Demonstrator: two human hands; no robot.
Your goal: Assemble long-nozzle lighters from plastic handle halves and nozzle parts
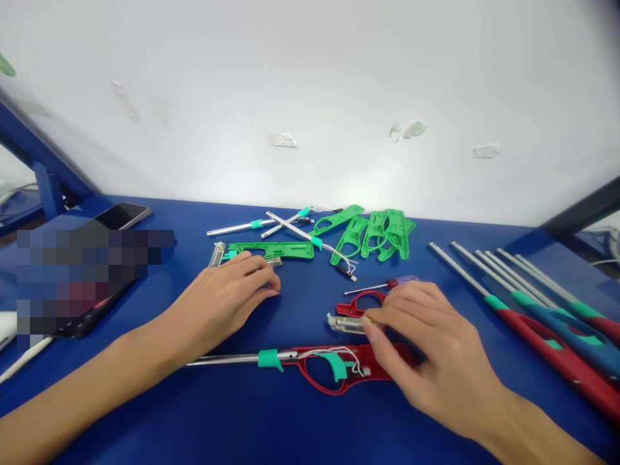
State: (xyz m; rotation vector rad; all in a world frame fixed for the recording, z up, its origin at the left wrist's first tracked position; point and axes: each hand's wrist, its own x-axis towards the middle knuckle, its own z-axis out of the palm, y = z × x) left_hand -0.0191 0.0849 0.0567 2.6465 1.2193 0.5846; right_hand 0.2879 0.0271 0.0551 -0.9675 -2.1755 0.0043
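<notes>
My right hand pinches a clear fuel tank between thumb and fingers, over an opened red lighter half-shell. In that shell lie a metal tube, a teal trigger and white wires. Behind the tank is another red shell piece, partly hidden by the hand. My left hand rests on the table with fingers loosely bent, beside a green half-shell. Another clear tank shows just behind its fingers, and one more lies left of it.
Several green shells and metal tubes with wires lie at the back by the white wall. A screwdriver lies behind my right hand. Assembled lighters line the right side. At left are a phone and a blurred-out dark device.
</notes>
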